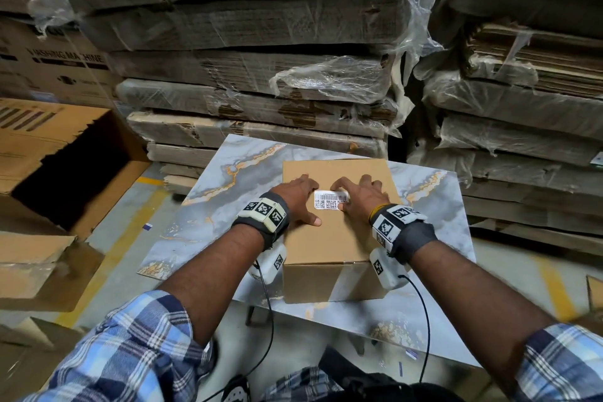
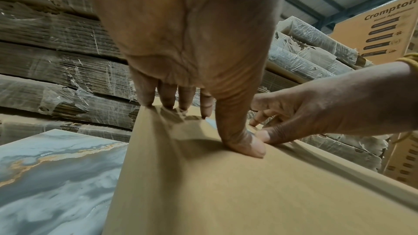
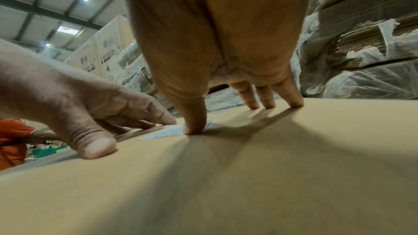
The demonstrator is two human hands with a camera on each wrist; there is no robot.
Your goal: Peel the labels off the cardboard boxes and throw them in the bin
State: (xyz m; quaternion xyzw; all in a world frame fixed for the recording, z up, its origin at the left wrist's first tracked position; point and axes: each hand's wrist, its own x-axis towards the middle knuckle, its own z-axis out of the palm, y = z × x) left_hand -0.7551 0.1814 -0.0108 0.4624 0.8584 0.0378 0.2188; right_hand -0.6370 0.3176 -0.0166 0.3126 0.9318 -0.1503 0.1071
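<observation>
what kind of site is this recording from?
Most likely a warehouse or packaging store. Shrink-wrapped stacks of flattened cardboard fill the background, printed LG washing machine cartons stand under a metal roof with strip lights, and the cardboard box sits on a marble-patterned slab.

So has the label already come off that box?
No, the barcode label lies stuck on top of the cardboard box, between the left hand and right hand.

Label (image 1: pixel 330 200) print illegible; thumb-covered corner.
</observation>
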